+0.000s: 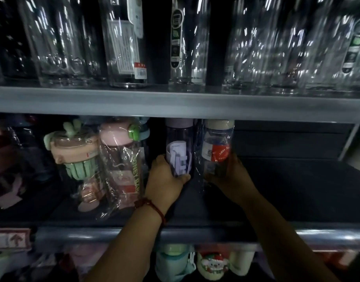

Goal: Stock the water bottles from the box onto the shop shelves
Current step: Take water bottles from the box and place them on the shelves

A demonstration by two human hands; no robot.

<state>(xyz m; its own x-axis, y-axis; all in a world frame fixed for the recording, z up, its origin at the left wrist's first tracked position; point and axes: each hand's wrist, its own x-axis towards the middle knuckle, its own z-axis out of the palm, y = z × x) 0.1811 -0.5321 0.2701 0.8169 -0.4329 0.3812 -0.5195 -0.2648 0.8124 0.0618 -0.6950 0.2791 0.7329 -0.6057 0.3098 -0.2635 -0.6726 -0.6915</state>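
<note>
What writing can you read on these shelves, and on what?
"ONEY BAB": green letters on the wrapped pink-lidded bottle.
Red label on the cream-capped bottle in the right hand: blurred.
White insert in the purple bottle: unreadable.
Labels on the top-shelf glass bottles: unreadable.

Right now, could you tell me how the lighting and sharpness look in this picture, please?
Head view: dim, the middle shelf deep in shadow; glass bottles on the top shelf smear with motion blur and glare; the held purple bottle and red-labelled bottle read sharper.
</note>
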